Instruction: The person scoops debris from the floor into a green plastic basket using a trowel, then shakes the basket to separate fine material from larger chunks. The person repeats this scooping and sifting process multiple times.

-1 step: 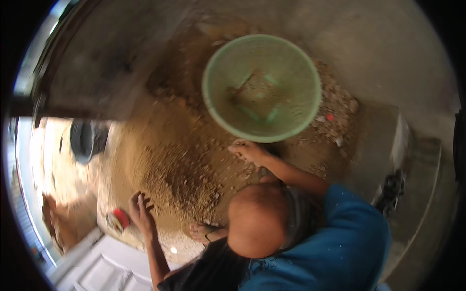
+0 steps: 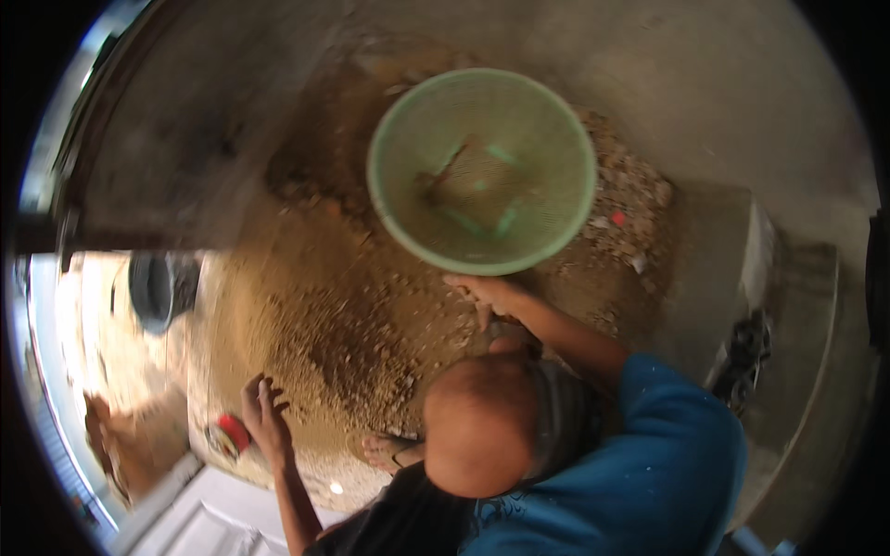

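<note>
Two hands reach over a heap of sandy soil beside a green mesh basket.

The right hand (image 2: pixel 487 292) touches the basket (image 2: pixel 399 199) rim at upper centre, fingers loose; the left hand (image 2: pixel 264 412), lower left, is spread open over the soil (image 2: pixel 324 324).

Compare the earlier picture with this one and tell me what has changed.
Nothing has visibly changed. The green mesh basket is over the sand heap as before. The right hand is at the basket's near rim, and the left hand is spread open on the sand beside a small red object.
</note>
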### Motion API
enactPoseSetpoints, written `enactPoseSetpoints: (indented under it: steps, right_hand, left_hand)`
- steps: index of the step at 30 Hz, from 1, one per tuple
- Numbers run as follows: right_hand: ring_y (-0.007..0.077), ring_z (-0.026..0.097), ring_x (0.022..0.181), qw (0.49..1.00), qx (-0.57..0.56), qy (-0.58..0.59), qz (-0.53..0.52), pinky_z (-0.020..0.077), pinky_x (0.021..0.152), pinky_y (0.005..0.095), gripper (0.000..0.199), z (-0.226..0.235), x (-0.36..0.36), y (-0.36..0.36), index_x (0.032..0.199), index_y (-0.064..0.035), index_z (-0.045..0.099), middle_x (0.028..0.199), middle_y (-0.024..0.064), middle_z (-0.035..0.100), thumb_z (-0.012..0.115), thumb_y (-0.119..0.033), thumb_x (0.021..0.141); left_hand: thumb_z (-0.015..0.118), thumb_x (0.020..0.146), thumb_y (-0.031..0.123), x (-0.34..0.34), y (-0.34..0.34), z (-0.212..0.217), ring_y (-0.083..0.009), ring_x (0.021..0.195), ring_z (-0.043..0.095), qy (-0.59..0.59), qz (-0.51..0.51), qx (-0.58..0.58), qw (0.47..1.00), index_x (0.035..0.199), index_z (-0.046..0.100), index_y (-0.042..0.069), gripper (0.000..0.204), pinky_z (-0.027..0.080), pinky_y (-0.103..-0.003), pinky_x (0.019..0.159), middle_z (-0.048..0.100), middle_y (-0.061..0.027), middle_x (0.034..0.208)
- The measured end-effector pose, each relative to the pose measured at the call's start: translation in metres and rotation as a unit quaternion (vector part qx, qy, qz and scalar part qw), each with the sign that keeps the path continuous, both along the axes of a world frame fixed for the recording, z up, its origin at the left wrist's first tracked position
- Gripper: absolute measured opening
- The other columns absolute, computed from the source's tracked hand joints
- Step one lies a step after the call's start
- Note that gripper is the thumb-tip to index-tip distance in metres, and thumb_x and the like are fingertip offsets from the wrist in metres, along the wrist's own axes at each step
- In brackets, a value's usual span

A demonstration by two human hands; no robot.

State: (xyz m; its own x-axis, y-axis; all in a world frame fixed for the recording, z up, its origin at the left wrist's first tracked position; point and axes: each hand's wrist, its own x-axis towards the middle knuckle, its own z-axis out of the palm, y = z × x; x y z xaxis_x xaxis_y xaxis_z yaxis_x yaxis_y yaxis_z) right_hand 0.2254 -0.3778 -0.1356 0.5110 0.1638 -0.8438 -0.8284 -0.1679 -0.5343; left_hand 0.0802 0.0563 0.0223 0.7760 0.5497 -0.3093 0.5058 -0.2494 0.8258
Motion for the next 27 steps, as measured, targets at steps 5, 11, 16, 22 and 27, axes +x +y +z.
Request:
enactPoseSetpoints:
  steps: [5,11,16,22,27]
  right_hand:
    - [0.0248,0.058,0.099,0.979,-0.024,-0.061,-0.195,0.0512,0.069,0.0378,0.064,0.008,0.003,-0.182,0.148,-0.0033,0.056,0.118,0.0125,0.065,0.069,-0.046,0.103]
    - [0.0350,0.019,0.164,0.831,-0.299,-0.205,-0.422,0.0191,0.133,0.0529,0.106,0.071,0.008,-0.238,0.174,-0.0115,0.016,0.179,0.0185,0.016,0.055,-0.076,0.100]
    - [0.0316,0.038,0.156,0.898,-0.033,-0.263,-0.351,0.0392,0.124,0.0508,0.096,0.091,0.017,-0.168,0.174,-0.0085,0.015,0.175,0.0174,0.027,0.057,-0.062,0.106]
    - [0.0327,0.069,0.125,0.936,0.071,-0.284,-0.197,0.0577,0.100,0.0449,0.067,0.121,0.052,-0.107,0.158,0.0022,0.042,0.146,0.0211,0.062,0.060,-0.037,0.108]
    - [0.0380,0.075,0.109,0.948,0.078,-0.304,0.056,0.0594,0.093,0.0478,0.057,0.107,0.068,-0.049,0.142,0.0016,0.063,0.125,0.0248,0.074,0.066,-0.041,0.104]
  left_hand:
    - [0.059,0.111,0.037,0.077,-0.038,0.035,-0.0251,0.103,0.073,0.129,-0.149,-0.051,0.979,0.148,0.055,-0.002,0.054,0.062,-0.036,0.080,0.068,-0.0171,0.132]
    - [0.061,0.103,0.063,0.166,-0.149,-0.007,-0.0394,0.126,0.068,0.261,-0.203,-0.221,0.918,0.167,0.033,0.001,0.093,0.061,-0.052,0.097,0.051,-0.0304,0.156]
    - [0.065,0.105,0.050,0.221,-0.232,-0.044,-0.0384,0.115,0.073,0.202,-0.105,-0.314,0.922,0.161,0.042,-0.001,0.079,0.064,-0.053,0.093,0.058,-0.0329,0.147]
    - [0.068,0.103,0.025,0.237,-0.195,0.035,-0.0259,0.089,0.078,0.016,-0.158,-0.129,0.979,0.125,0.066,-0.002,0.036,0.068,-0.039,0.077,0.072,-0.0180,0.115]
    - [0.063,0.097,0.019,0.173,-0.091,0.184,-0.0117,0.093,0.059,-0.105,-0.112,0.020,0.988,0.120,0.063,0.003,0.028,0.047,-0.028,0.079,0.060,-0.0030,0.101]
